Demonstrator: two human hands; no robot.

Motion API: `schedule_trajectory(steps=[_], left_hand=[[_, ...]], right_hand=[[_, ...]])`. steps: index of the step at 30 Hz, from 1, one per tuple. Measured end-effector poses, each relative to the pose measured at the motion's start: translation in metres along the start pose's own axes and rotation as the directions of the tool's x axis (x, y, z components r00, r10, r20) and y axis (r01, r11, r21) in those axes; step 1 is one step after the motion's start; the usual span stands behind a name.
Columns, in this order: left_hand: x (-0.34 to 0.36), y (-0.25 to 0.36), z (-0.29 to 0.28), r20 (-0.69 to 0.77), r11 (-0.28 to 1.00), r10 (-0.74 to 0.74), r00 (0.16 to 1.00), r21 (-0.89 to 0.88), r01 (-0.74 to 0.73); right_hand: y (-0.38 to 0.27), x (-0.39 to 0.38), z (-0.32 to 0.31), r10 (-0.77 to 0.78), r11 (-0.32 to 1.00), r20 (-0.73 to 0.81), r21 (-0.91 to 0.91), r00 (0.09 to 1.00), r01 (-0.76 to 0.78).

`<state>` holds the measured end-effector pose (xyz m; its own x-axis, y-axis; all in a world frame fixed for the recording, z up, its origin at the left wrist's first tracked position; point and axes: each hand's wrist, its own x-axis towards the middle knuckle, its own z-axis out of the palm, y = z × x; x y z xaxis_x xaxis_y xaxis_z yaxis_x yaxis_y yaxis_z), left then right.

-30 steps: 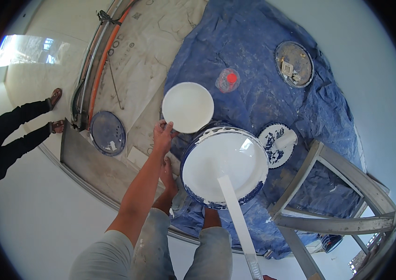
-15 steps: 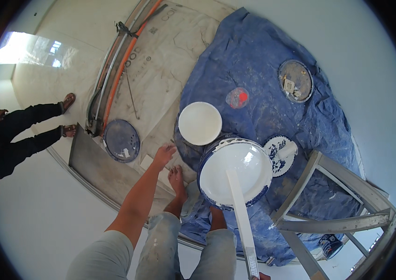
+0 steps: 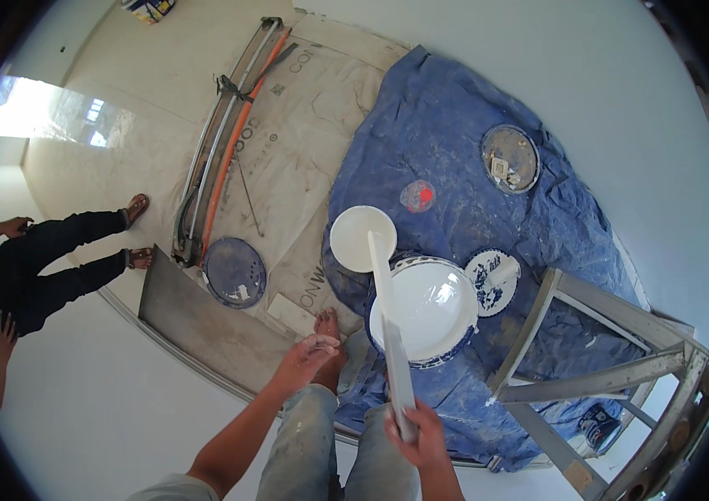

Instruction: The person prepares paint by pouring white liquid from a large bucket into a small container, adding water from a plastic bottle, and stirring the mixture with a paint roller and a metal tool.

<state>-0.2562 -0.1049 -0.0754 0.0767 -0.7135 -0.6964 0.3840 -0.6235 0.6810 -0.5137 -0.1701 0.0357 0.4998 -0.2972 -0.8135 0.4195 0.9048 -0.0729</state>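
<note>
My right hand (image 3: 423, 436) is wrapped round the lower end of a long flat stick (image 3: 399, 367), whose upper part is coated white. The stick slants over the left side of a large bucket (image 3: 440, 364) with a blue, paint-smeared rim. Glossy white paint (image 3: 434, 305) fills the bucket. The stick's far end lies in front of a white tub (image 3: 346, 240), apparently above it; contact cannot be made out. My left hand (image 3: 308, 363), whitened at the fingers, hangs left of the stick with its fingers loosely extended, holding nothing visible.
A paint-smeared lid (image 3: 495, 284) lies right of the bucket on a blue tarp (image 3: 455, 108). A metal ladder (image 3: 605, 388) stands at the right. Left are a tile cutter (image 3: 225, 138), a dark blue lid (image 3: 236, 271) and another person (image 3: 37, 259). Another lid (image 3: 511, 159) lies farther off.
The stick's far end has risen out of the bucket's paint and swung left toward the white tub. My right hand has come up into view; my left hand has moved nearer to me.
</note>
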Motion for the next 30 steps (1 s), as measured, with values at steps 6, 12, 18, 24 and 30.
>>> schedule_trajectory(steps=[6,12,18,24,30], left_hand=[[0.001,0.068,0.04,-0.036,0.92,0.278,0.96,0.296,-0.255],[0.058,0.043,0.038,-0.005,0.667,0.417,0.909,0.681,-0.302],[0.049,0.017,0.024,0.008,0.56,0.404,0.915,0.788,-0.255],[0.038,-0.013,0.018,-0.324,0.838,0.422,0.847,0.495,-0.228],[-0.009,-0.089,0.008,-0.631,0.959,0.173,0.756,0.281,0.016]], right_hand=[[0.014,0.162,0.045,-0.037,0.992,-0.046,0.122,0.998,0.043],[0.019,0.185,0.023,-0.014,1.0,-0.064,-0.006,0.998,0.013],[-0.033,0.062,-0.081,-0.137,0.88,-0.109,-0.469,0.985,0.07],[-0.171,0.113,-0.312,-0.691,0.649,-0.432,-0.724,0.579,0.234],[-0.357,0.228,-0.469,-0.955,-0.111,0.044,-0.97,0.294,-0.215]])
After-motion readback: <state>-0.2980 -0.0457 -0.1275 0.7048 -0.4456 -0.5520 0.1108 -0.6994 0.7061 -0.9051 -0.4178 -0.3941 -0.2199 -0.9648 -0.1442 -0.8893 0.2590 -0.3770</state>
